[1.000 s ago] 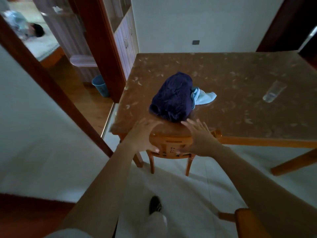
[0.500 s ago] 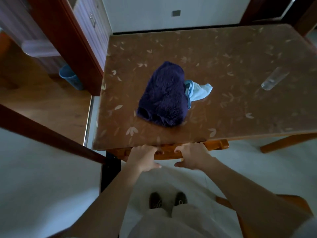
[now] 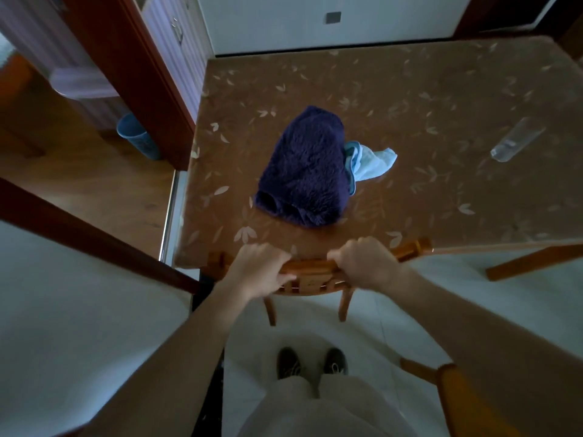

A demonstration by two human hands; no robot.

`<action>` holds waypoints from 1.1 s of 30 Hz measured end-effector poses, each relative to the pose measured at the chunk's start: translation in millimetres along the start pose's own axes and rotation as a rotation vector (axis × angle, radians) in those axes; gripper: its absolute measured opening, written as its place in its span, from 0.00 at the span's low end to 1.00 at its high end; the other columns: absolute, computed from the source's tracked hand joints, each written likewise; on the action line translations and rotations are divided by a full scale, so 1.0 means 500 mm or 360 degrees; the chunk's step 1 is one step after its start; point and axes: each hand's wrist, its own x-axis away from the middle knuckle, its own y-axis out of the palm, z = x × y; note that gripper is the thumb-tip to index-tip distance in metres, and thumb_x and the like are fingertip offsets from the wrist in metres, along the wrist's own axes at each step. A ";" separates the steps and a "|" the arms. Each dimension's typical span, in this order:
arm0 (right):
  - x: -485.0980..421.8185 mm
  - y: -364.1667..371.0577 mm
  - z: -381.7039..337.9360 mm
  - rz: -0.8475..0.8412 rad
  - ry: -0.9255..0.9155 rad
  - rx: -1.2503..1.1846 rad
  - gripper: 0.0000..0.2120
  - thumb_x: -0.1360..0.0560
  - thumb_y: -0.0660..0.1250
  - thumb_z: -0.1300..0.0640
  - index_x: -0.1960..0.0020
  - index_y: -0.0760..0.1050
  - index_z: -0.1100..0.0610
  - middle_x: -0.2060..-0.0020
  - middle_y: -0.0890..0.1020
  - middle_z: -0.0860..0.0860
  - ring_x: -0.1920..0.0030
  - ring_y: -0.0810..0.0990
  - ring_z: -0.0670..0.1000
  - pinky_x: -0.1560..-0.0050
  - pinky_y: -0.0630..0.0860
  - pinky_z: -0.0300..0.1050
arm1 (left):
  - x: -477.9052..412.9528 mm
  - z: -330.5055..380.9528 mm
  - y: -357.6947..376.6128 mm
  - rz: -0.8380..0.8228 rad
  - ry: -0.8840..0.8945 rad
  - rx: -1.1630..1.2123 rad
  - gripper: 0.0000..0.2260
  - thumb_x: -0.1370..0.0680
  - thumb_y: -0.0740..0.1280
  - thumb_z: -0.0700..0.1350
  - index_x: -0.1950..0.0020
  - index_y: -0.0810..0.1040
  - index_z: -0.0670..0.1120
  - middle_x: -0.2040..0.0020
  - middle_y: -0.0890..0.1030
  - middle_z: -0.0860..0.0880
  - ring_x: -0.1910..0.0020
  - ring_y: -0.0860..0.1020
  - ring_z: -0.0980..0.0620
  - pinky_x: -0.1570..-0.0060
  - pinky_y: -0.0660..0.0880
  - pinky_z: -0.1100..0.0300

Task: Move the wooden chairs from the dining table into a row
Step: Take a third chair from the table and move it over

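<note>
An orange wooden chair (image 3: 310, 280) stands at the near edge of the dining table (image 3: 441, 99), its seat mostly under the tabletop. Only its curved top rail, back slats and two rear legs show. My left hand (image 3: 260, 266) grips the left part of the top rail. My right hand (image 3: 362, 261) grips the right part. Both sets of fingers are curled over the rail. A second wooden chair (image 3: 457, 392) shows partly at the lower right, beside my right forearm.
A dark blue fleece bundle (image 3: 304, 167), a light blue cloth (image 3: 370, 160) and a clear bottle (image 3: 517, 138) lie on the table. A dark red door frame (image 3: 104, 234) and white wall stand left. A blue bin (image 3: 138, 140) sits beyond. My shoes (image 3: 312, 362) stand on pale tiles.
My hands went from hovering open over the chair's back to closing on its top rail. The chair's back and rear legs now show further out from under the table.
</note>
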 end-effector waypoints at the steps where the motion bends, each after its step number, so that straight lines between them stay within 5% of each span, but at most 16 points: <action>1: 0.006 -0.027 0.003 0.0032 -0.0013 -0.0037 0.12 0.21 0.65 0.52 0.61 0.66 0.47 0.72 0.67 0.43 0.69 0.76 0.51 0.66 0.77 0.48 | 0.006 -0.002 -0.023 0.0038 0.0012 -0.0001 0.15 0.20 0.68 0.63 0.51 0.81 0.51 0.60 0.78 0.55 0.59 0.80 0.51 0.53 0.77 0.53; 6: 0.042 -0.117 -0.004 -0.0006 -0.0058 -0.0159 0.18 0.22 0.68 0.46 0.66 0.64 0.44 0.69 0.68 0.40 0.60 0.78 0.49 0.55 0.80 0.50 | 0.047 0.005 -0.099 0.0019 0.0032 0.0066 0.21 0.23 0.70 0.65 0.39 0.81 0.51 0.44 0.84 0.51 0.45 0.82 0.46 0.45 0.78 0.48; 10: 0.090 -0.129 -0.039 -0.0036 -0.0053 -0.0226 0.13 0.24 0.70 0.46 0.64 0.70 0.45 0.67 0.72 0.41 0.65 0.73 0.43 0.59 0.76 0.46 | 0.106 0.032 -0.105 -0.0026 0.0033 0.0173 0.18 0.24 0.72 0.64 0.48 0.79 0.50 0.50 0.82 0.50 0.48 0.82 0.45 0.51 0.76 0.52; 13: 0.141 -0.133 -0.073 -0.0066 -0.0039 -0.0252 0.11 0.25 0.72 0.46 0.60 0.76 0.50 0.66 0.78 0.46 0.66 0.78 0.47 0.61 0.78 0.48 | 0.165 0.065 -0.101 -0.0094 -0.0129 0.0137 0.26 0.26 0.73 0.66 0.38 0.81 0.48 0.42 0.83 0.48 0.42 0.80 0.46 0.41 0.76 0.50; 18: 0.248 -0.127 -0.157 -0.0079 -0.0123 -0.0238 0.15 0.27 0.75 0.47 0.65 0.71 0.48 0.68 0.77 0.47 0.67 0.78 0.50 0.61 0.80 0.50 | 0.297 0.145 -0.072 -0.0166 -0.0231 0.0211 0.27 0.25 0.74 0.65 0.34 0.80 0.50 0.39 0.83 0.49 0.40 0.80 0.47 0.38 0.77 0.47; 23: 0.345 -0.095 -0.235 -0.0135 -0.0152 -0.0294 0.08 0.25 0.73 0.48 0.51 0.81 0.51 0.65 0.80 0.44 0.64 0.79 0.44 0.62 0.76 0.42 | 0.421 0.206 -0.042 -0.0136 -0.0212 0.0291 0.24 0.25 0.75 0.61 0.34 0.81 0.50 0.40 0.84 0.49 0.41 0.81 0.47 0.39 0.78 0.49; 25: 0.390 -0.075 -0.277 -0.0125 -0.0147 -0.0283 0.06 0.25 0.73 0.48 0.54 0.78 0.48 0.66 0.77 0.42 0.65 0.76 0.41 0.66 0.68 0.38 | 0.470 0.226 -0.020 -0.0133 -0.0206 0.0294 0.23 0.25 0.75 0.61 0.35 0.81 0.50 0.40 0.84 0.49 0.41 0.81 0.47 0.38 0.78 0.49; 29: 0.472 -0.041 -0.362 -0.0082 -0.0083 -0.0297 0.17 0.26 0.75 0.48 0.67 0.68 0.44 0.69 0.76 0.42 0.67 0.76 0.43 0.67 0.67 0.38 | 0.564 0.260 0.026 -0.0168 -0.0186 0.0279 0.24 0.25 0.75 0.61 0.34 0.81 0.49 0.39 0.84 0.48 0.40 0.81 0.46 0.37 0.77 0.46; 33: 0.567 -0.014 -0.464 -0.0111 -0.0019 -0.0307 0.10 0.26 0.74 0.49 0.62 0.74 0.46 0.67 0.78 0.44 0.65 0.77 0.44 0.67 0.68 0.38 | 0.683 0.304 0.075 -0.0121 -0.0087 0.0360 0.29 0.23 0.72 0.63 0.26 0.76 0.51 0.31 0.80 0.48 0.34 0.79 0.44 0.33 0.76 0.44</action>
